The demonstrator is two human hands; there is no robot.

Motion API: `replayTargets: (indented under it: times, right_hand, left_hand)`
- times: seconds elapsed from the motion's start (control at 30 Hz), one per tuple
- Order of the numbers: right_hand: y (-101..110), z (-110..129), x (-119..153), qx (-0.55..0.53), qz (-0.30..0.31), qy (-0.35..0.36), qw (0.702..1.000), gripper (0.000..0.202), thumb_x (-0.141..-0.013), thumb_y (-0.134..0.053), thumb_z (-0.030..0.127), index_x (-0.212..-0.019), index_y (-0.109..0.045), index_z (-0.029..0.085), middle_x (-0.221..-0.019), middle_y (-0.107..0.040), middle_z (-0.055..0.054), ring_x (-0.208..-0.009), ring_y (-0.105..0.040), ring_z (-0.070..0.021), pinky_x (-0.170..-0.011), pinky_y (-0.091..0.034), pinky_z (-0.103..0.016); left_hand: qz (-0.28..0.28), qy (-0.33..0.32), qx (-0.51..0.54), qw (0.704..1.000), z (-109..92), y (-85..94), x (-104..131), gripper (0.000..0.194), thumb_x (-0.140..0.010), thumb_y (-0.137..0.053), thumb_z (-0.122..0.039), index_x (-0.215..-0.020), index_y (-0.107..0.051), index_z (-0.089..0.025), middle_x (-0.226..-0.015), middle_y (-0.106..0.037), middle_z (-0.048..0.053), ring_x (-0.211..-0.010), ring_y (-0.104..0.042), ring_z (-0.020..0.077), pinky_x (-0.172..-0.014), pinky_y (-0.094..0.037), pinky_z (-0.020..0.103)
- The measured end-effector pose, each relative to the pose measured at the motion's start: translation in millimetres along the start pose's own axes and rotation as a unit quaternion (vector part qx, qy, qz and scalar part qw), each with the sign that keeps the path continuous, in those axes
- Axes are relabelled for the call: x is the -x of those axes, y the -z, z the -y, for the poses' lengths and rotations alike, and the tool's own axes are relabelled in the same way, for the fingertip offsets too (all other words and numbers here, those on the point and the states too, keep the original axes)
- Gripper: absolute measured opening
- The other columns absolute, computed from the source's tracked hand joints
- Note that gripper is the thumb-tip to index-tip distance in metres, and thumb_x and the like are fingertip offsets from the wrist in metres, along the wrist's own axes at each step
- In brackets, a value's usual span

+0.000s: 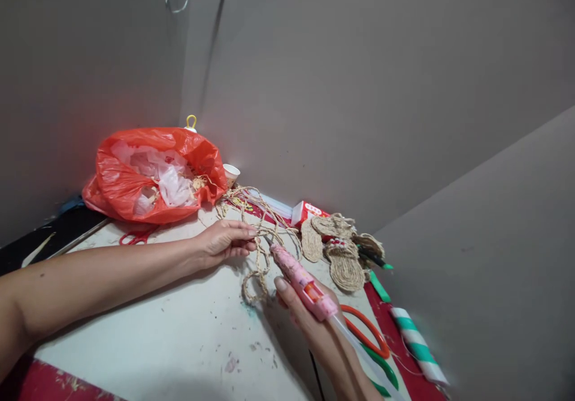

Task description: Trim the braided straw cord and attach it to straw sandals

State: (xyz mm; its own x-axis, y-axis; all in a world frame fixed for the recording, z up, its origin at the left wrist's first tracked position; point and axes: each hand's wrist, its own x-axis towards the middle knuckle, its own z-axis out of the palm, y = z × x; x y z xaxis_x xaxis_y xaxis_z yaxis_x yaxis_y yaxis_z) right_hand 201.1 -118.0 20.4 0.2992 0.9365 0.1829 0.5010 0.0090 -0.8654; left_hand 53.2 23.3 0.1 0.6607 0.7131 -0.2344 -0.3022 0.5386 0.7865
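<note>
My left hand pinches a strand of braided straw cord, whose loose loops hang down and rest on the white board. In my right hand is a pink glue gun, its grip wrapped by my fingers and a clear glue stick running out of its back end. The dark nozzle points up and left, close to the cord by my left fingertips. I cannot tell whether nozzle and cord touch.
A red plastic bag with white bags inside lies at the back left, near a paper cup. Several woven straw soles are piled at the right before a red-white box. Orange-and-green-handled scissors lie beside my right hand. Walls close in behind.
</note>
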Motion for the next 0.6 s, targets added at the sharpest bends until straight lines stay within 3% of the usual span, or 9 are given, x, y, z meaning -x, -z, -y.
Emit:
replayTargets:
  times: [0.1, 0.23, 0.43, 0.6]
  right_hand:
    - [0.6, -5.3, -1.6, -0.016, 0.032, -0.008, 0.999, 0.039, -0.072, -0.062, 0.047, -0.094, -0.069, 0.016, -0.068, -0.06, -0.003, -0.06, -0.049, -0.0155, -0.057, -0.044, -0.026]
    - [-0.7, -5.3, -0.3, 0.004, 0.039, -0.029, 0.999, 0.039, -0.074, -0.061, 0.048, -0.092, -0.068, 0.014, -0.062, -0.055, -0.001, -0.054, -0.044, -0.013, -0.052, -0.04, -0.025]
    - [-6.4, 0.7, 3.0, 0.003, -0.006, -0.057, 0.998, 0.042, -0.072, -0.06, 0.055, -0.082, -0.066, 0.014, -0.053, -0.045, 0.003, -0.046, -0.033, -0.0094, -0.044, -0.03, -0.024]
    - [-8.2, 1.3, 3.1, 0.005, -0.014, -0.061, 0.998, 0.048, -0.072, -0.059, 0.055, -0.095, -0.067, 0.014, -0.052, -0.042, 0.004, -0.044, -0.029, -0.0083, -0.041, -0.026, -0.023]
  left_hand:
    - [-0.001, 0.007, -0.002, 1.0, 0.5, -0.7, 0.6, 0.004, -0.077, -0.066, -0.01, -0.081, -0.065, -0.009, -0.063, -0.064, 0.004, -0.055, -0.062, 0.0086, -0.05, -0.05, 0.015]
    - [0.005, 0.02, 0.004, 1.0, -0.4, -2.7, 2.5, 0.004, -0.077, -0.066, -0.008, -0.08, -0.066, -0.009, -0.062, -0.065, 0.005, -0.055, -0.062, 0.0088, -0.051, -0.05, 0.015]
    - [0.01, 0.029, 0.009, 1.0, -1.2, -4.5, 3.9, 0.005, -0.077, -0.063, -0.005, -0.079, -0.067, -0.009, -0.062, -0.065, 0.004, -0.054, -0.062, 0.0085, -0.05, -0.051, 0.015]
    - [0.013, 0.038, 0.006, 0.999, -0.5, -4.3, 4.4, 0.006, -0.078, -0.063, -0.006, -0.08, -0.068, -0.008, -0.061, -0.065, 0.005, -0.052, -0.062, 0.0083, -0.049, -0.05, 0.015]
